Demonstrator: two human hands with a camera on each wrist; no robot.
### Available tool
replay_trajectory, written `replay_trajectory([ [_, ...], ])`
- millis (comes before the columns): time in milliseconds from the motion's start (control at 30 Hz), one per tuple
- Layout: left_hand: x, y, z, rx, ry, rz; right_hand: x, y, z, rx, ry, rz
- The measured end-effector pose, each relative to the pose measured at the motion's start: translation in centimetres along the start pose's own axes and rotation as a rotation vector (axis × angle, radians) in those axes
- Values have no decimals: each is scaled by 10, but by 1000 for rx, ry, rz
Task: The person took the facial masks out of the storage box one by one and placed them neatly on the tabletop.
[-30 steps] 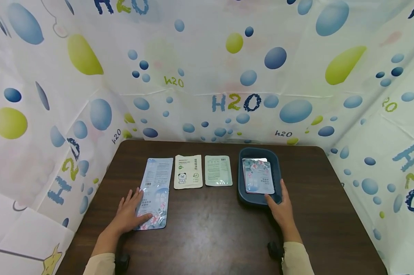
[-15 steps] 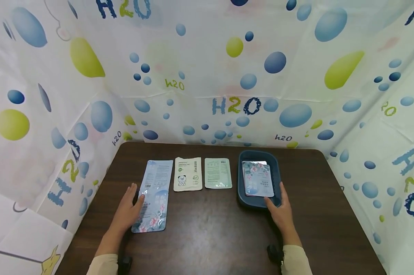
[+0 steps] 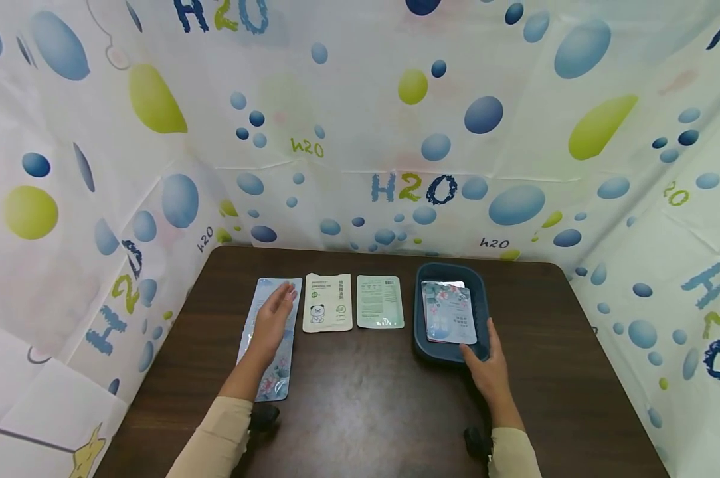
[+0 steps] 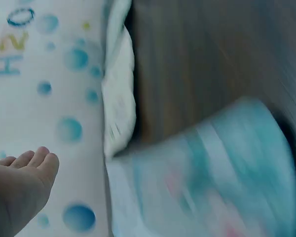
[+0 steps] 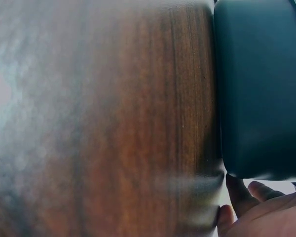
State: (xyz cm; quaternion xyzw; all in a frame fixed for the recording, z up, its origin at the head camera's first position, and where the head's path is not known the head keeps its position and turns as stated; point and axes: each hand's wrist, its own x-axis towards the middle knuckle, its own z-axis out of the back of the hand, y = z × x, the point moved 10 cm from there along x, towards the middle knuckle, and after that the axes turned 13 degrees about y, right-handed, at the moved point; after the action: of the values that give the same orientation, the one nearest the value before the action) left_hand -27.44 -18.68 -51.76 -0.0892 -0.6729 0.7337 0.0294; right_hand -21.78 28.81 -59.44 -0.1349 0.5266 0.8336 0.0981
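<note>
A long pale blue packet (image 3: 279,378) with a pink blossom print lies flat on the left of the table. My left hand (image 3: 271,324) is over its upper part, fingers extended and together, and hides some of it. In the left wrist view the packet (image 4: 207,182) shows blurred, and the hand (image 4: 22,190) holds nothing. At the near right corner of a dark blue tray (image 3: 420,325) rests my right hand (image 3: 490,365), thumb at the front rim and straight fingers along the right wall. Inside the tray lie stacked packets, a blossom-printed one (image 3: 450,315) on top.
Between the long packet and the tray, a cream packet (image 3: 327,312) with a bear drawing and a pale green packet (image 3: 380,302) lie side by side. The brown table (image 3: 360,405) meets a white bubble-patterned sheet (image 3: 336,99) at the back and sides.
My left hand has lifted off the lower left part of the long packet and moved up and right over its upper part. The right hand stays at the tray.
</note>
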Motion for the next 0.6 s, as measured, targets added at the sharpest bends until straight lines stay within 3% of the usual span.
replay_trajectory([
  [167, 25, -25, -51, -263, 107, -69, 0, 0, 0, 8, -3, 10],
  [267, 39, -41, -83, -356, 165, -114, 0, 0, 1, 4, -4, 7],
  [433, 59, -57, -136, -408, 243, -154, -1, 0, 2, 3, -4, 7],
  [600, 69, -58, -196, -390, 324, -115, -1, 0, 0, -4, -5, 6],
])
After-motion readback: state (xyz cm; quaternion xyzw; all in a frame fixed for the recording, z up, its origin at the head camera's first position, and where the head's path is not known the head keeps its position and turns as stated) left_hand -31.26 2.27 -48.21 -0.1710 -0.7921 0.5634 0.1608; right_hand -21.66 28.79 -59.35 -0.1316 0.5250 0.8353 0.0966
